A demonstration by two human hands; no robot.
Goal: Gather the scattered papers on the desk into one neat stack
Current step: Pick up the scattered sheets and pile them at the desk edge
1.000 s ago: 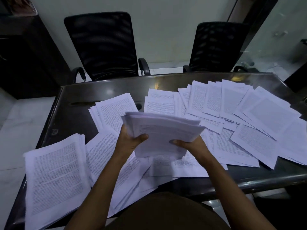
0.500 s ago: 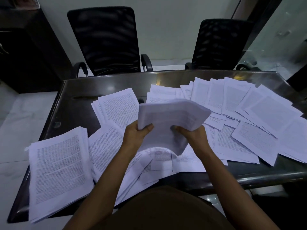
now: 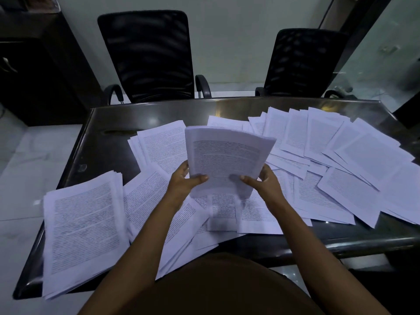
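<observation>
– Papers (image 3: pixel 354 160) fan across the right half of the desk (image 3: pixel 106 146). Where is the part already gathered?

– In the middle of the frame, lifted clear of the desk. A thick bundle (image 3: pixel 227 155) stands nearly upright, printed face toward the camera, its top edge tipped away.

– How is it held?

– The left hand (image 3: pixel 181 185) grips the lower left corner, thumb across the front and fingers curled behind. The right hand (image 3: pixel 267 181) mirrors it at the lower right corner. Both pinch the bundle near its bottom edge.

– Why upright like that?

– My guess is squaring up. With the bundle on end and a hand at each side, the sheets can be tapped down so their edges line up. The top edge looks a little uneven, which fits.

– And the rest?

– A second thick pile (image 3: pixel 84 235) lies flat at the lower left and seems to overhang the near edge of the desk. Loose sheets overlap beneath the hands and at centre left. Two black chairs (image 3: pixel 147 55) stand behind the far side.

– So how far along?

– Early to midway, I judge. Most pages are ungathered, and the bundle and the pile are apart.
</observation>
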